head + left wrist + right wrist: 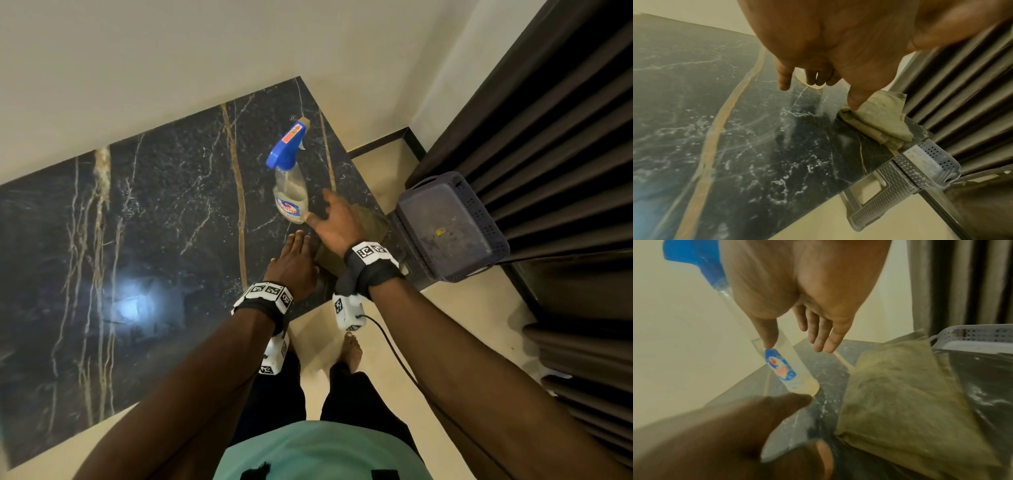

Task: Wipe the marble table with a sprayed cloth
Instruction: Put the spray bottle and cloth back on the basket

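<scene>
I am at the pick-up step: my right hand (337,224), fingers spread, thumb touching the upright spray bottle (290,192), must close round it, while my left hand (294,262) lies flat on the marble table (154,212) beside the folded cloth (900,394).

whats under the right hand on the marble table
Under the right hand lies a folded olive cloth on the marble table, beside the spray bottle. In the head view the hand covers most of the cloth; nothing under the cloth shows.
</scene>
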`<action>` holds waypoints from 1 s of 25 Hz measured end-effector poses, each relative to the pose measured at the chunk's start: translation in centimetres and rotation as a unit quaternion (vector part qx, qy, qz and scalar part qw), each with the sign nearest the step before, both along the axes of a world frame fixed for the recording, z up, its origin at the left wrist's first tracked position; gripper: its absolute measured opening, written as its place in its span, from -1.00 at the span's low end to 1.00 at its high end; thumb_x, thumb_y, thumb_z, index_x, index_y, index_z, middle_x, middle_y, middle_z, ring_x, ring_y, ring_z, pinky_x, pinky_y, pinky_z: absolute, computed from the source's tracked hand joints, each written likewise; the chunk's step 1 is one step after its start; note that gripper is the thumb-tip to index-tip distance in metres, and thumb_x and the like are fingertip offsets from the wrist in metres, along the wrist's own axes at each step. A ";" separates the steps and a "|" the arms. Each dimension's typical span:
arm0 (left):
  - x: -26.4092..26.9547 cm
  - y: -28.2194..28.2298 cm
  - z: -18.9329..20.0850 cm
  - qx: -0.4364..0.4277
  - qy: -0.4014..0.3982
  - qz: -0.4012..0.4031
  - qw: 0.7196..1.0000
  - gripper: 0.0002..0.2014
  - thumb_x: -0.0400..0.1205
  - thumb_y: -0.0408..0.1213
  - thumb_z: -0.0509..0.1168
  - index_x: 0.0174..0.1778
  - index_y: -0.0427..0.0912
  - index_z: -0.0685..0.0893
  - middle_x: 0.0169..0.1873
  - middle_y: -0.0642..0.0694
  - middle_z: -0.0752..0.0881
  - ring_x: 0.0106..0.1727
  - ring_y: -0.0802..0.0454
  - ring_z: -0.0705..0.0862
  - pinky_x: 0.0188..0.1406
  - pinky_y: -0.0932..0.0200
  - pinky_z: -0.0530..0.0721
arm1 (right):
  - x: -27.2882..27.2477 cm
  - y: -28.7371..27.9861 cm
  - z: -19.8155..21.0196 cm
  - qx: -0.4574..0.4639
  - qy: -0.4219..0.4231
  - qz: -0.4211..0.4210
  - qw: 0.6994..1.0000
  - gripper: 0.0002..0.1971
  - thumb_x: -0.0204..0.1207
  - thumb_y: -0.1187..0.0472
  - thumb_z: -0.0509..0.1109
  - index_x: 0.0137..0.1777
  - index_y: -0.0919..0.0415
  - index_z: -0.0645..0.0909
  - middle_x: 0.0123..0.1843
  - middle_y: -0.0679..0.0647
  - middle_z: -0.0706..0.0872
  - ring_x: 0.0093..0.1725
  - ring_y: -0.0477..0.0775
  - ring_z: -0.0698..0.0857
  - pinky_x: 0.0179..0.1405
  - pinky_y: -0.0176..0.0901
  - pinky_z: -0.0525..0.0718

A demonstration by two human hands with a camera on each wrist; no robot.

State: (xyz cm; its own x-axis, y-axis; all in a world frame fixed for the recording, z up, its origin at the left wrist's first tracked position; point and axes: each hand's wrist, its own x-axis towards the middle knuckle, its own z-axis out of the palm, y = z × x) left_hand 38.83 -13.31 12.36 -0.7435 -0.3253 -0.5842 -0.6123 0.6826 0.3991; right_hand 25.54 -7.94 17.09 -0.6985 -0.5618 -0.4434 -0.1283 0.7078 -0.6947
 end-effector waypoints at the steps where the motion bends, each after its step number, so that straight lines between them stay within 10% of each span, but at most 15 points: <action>1: 0.5 -0.5 0.1 -0.001 -0.004 0.003 1.000 -0.24 0.79 -0.10 0.16 0.84 -0.15 -0.08 0.84 -0.08 -0.17 0.84 -0.07 -0.21 0.65 -0.55 0.25 | 0.2 -1.3 0.5 -0.012 -0.004 0.011 1.000 -0.18 0.49 -0.08 0.51 0.70 0.05 0.24 0.64 0.12 0.45 0.56 0.19 0.49 0.51 0.22 0.51; 7: 2.6 -3.1 -0.6 0.008 -0.010 0.011 1.000 -0.23 0.80 0.02 0.10 0.85 -0.16 -0.11 0.84 -0.06 -0.19 0.83 -0.05 -0.22 0.67 -0.55 0.20 | 0.5 -5.7 2.2 -0.117 0.043 0.019 0.992 -0.61 0.48 0.08 0.56 0.27 0.11 0.62 0.19 0.05 0.75 0.19 0.11 0.71 0.20 -0.05 0.61; 12: 1.3 -3.5 -0.4 0.013 -0.008 0.000 1.000 -0.21 0.79 0.00 0.17 0.84 -0.16 -0.09 0.84 -0.08 -0.17 0.83 -0.07 -0.21 0.65 -0.54 0.19 | 0.2 -4.7 2.8 -0.115 0.066 -0.036 0.991 -0.65 0.43 0.00 0.60 0.14 0.11 0.69 0.05 0.03 0.81 0.06 0.10 0.77 0.17 0.10 0.74; 25: -15.1 5.3 -0.3 -0.036 -0.041 -0.085 0.995 0.16 0.57 0.26 0.44 0.83 -0.14 -0.16 0.82 -0.15 -0.26 0.82 -0.29 -0.23 0.62 -0.63 0.21 | -14.9 11.4 2.9 -0.104 0.134 -0.239 0.956 -0.67 0.29 -0.09 0.57 -0.07 0.12 0.75 -0.15 -0.04 0.82 -0.12 0.00 0.80 0.00 0.06 0.78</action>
State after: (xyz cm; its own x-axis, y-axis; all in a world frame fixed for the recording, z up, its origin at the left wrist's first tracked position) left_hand 23.70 -7.97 12.05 -0.7426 -0.2428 -0.6241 -0.5139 0.8042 0.2986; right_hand 10.61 3.41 19.98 -0.9702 -0.2073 -0.1254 -0.0188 0.5805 -0.8140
